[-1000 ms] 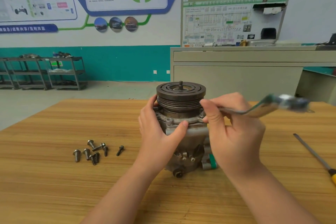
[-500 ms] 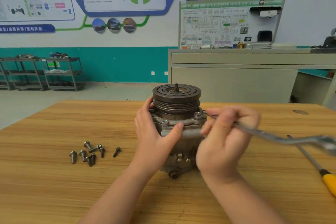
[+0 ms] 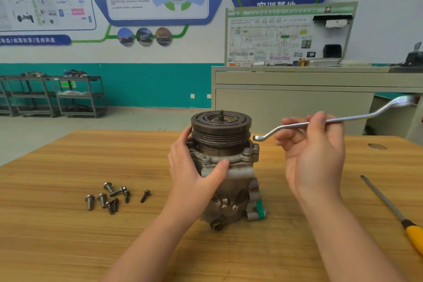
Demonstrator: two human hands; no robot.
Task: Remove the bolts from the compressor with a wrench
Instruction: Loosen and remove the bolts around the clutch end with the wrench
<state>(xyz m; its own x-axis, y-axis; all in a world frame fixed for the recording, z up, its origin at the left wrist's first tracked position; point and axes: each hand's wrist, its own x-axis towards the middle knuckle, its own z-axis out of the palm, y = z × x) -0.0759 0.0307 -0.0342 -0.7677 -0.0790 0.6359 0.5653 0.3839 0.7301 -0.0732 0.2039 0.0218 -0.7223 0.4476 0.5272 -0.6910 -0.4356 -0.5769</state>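
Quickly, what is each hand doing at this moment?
Left hand: grips the compressor.
Right hand: pinches the wrench, its ring end just off the compressor.

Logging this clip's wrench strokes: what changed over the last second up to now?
The right hand lifted the wrench off the flange bolt; its ring end now hangs free just right of the pulley, handle pointing up-right. The left hand still grips the compressor; loose bolts and screwdriver lie unmoved.
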